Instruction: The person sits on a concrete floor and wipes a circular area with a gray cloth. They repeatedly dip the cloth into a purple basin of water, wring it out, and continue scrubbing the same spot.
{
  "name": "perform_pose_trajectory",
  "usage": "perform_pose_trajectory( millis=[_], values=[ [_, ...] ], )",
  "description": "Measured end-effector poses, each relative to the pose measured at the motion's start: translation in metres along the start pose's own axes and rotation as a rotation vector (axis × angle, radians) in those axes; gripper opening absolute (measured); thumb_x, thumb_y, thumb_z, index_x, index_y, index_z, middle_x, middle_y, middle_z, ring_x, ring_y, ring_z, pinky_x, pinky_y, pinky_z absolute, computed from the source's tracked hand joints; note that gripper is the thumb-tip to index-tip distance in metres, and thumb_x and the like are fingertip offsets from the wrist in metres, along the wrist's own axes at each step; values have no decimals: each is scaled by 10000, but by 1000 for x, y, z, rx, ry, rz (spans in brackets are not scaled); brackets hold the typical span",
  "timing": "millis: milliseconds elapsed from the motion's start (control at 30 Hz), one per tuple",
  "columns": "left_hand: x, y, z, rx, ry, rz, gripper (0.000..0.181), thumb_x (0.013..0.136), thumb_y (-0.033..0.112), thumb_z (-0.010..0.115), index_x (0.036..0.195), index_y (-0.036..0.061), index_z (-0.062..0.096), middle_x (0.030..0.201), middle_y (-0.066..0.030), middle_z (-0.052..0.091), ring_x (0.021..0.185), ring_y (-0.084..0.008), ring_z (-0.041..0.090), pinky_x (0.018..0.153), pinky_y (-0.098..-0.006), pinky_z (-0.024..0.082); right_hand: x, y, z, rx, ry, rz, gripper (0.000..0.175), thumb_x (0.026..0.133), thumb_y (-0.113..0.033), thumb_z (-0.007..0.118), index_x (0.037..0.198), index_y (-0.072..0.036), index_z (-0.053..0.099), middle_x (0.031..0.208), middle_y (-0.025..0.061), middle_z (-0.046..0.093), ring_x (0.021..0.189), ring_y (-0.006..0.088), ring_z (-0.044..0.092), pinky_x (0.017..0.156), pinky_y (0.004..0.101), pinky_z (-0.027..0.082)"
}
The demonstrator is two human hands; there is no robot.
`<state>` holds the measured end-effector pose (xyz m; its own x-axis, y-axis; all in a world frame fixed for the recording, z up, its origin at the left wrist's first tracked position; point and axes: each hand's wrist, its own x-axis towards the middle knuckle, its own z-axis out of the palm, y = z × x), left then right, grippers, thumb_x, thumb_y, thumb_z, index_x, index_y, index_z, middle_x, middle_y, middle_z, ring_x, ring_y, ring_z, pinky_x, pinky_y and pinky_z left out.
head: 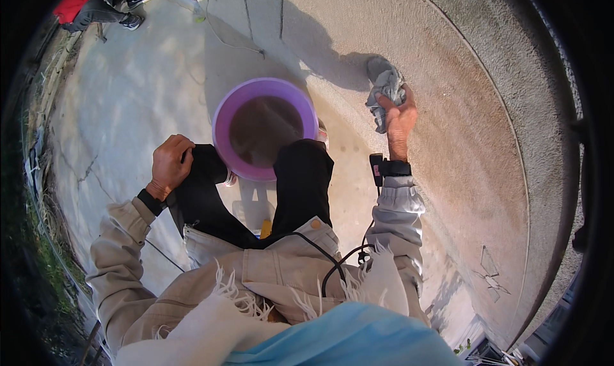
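My right hand (400, 114) grips a crumpled grey cloth (386, 88) against the rough plastered wall (460, 140) on the right. Its thumb lies over the cloth and a black strap circles the wrist. My left hand (170, 163) rests on my left knee with its fingers curled; whether anything is inside them cannot be told. Between my knees and a little ahead stands a purple plastic basin (220, 109) holding murky brown water (264, 126).
Pale concrete floor (120, 107) with cracks lies to the left. A person (96, 13) in dark trousers is at the top left. A thin cable (225, 44) runs near the wall's foot. Black cords cross my lap. Grass and debris (48, 212) line the left edge.
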<state>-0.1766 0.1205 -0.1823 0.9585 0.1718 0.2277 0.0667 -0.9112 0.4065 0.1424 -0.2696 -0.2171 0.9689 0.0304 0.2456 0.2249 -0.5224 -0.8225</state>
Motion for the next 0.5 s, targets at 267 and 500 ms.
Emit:
perform_pose_trajectory(
  millis=[267, 500],
  values=[
    [-1, 2, -2, 12, -5, 5, 84, 768, -12, 629, 832, 29, 663, 833, -114, 638, 794, -325, 633, 688, -414, 521, 7, 5, 14, -411, -34, -171, 917, 703, -325, 807, 1417, 38, 361, 1089, 289, 674, 934, 438, 684, 804, 477, 537],
    [-1, 2, -2, 17, -17, -14, 90, 767, -13, 635, 841, 28, 669, 843, -110, 646, 796, -324, 637, 684, -406, 525, 8, 12, 19, -701, -127, -240, 981, 718, -304, 792, 1474, 44, 273, 1086, 235, 643, 846, 381, 693, 713, 450, 564]
  ],
)
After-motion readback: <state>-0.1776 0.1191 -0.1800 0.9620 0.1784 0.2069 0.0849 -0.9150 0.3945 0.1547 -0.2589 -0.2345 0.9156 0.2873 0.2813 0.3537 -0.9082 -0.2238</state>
